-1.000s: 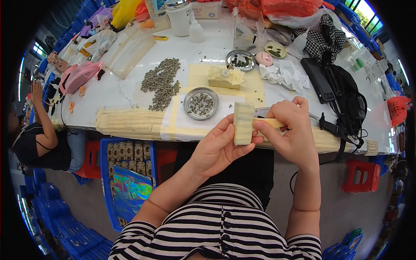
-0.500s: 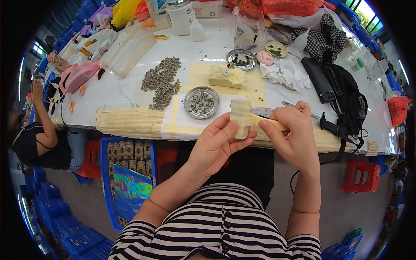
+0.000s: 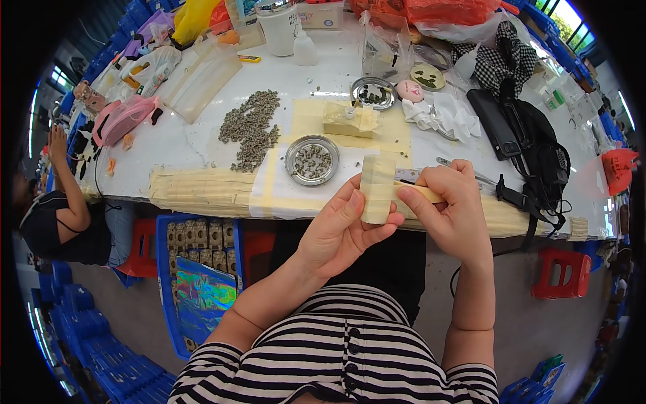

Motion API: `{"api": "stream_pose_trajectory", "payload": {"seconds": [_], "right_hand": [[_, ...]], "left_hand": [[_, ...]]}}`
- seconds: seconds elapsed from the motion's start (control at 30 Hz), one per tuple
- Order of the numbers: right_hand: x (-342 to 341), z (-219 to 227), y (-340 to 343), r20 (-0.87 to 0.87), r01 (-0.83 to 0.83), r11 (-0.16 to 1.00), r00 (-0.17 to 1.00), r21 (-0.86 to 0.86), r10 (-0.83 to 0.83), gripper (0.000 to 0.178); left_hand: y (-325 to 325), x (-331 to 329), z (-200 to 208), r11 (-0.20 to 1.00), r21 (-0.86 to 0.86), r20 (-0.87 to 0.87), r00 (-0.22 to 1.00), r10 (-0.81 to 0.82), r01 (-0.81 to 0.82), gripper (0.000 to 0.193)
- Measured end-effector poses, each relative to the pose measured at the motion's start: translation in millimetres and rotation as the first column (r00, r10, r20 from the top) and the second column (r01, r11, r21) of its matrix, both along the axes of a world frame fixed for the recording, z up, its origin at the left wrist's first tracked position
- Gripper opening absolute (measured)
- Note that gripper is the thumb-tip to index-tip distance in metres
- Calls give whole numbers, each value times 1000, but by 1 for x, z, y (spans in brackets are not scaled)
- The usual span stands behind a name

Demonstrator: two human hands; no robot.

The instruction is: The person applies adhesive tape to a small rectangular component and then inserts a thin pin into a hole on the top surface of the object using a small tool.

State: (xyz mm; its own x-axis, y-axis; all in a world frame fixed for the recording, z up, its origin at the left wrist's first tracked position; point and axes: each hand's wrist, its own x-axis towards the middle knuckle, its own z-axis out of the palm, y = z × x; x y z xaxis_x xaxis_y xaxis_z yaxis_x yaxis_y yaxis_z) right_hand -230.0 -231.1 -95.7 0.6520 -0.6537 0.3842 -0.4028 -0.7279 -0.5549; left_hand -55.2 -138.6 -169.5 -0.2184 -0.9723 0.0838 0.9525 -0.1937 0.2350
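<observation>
My left hand (image 3: 336, 232) grips a flat rectangular block (image 3: 378, 190) wrapped in pale yellow masking tape, thumb on its near left side and fingers behind it. Beside it, my right hand (image 3: 457, 210) is closed around a roll of masking tape (image 3: 429, 194), whose edge comes up to the block's right side. Whether a strip still joins roll and block is hard to make out. Just beyond my left hand stands a round metal dish (image 3: 289, 163) with many small grey-brown pieces in it. A heap of similar pieces (image 3: 250, 129) lies farther left.
A tape-covered block (image 3: 346, 122) sits on yellow paper beyond my hands. Behind it is a second metal dish (image 3: 354, 96) with dark bits. Tweezers (image 3: 471, 172), a black phone (image 3: 494, 124) and a black bag (image 3: 535, 148) lie right. Below the table's left edge is a blue crate (image 3: 163, 269).
The block has turned more upright in my left hand, showing its taped broad face. The tape roll has tilted and now looks narrower beside it. Both hands keep their grip.
</observation>
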Motion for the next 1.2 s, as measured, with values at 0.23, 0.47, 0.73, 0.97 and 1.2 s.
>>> {"api": "stream_pose_trajectory", "payload": {"seconds": [0.23, 0.47, 0.73, 0.97, 1.2], "right_hand": [[-2, 13, 6, -6, 41, 998, 999, -43, -41, 33], [3, 25, 26, 49, 93, 974, 995, -207, -85, 29], [-4, 24, 16, 8, 93, 990, 996, -105, -92, 31], [-4, 13, 6, 65, 30, 998, 997, 56, -33, 32], [-3, 7, 3, 83, -1, 995, 996, 103, -7, 31]], "left_hand": [[-9, 3, 1, 986, -4, 274, 948, 164, -169, 47], [-8, 1, -1, 947, -54, 519, 801, 298, -318, 48], [-2, 5, 16, 969, 22, 364, 905, 221, -245, 44], [1, 5, 16, 996, 44, 161, 984, 73, -81, 45], [2, 0, 14, 998, 49, 88, 996, 32, -36, 50]]}}
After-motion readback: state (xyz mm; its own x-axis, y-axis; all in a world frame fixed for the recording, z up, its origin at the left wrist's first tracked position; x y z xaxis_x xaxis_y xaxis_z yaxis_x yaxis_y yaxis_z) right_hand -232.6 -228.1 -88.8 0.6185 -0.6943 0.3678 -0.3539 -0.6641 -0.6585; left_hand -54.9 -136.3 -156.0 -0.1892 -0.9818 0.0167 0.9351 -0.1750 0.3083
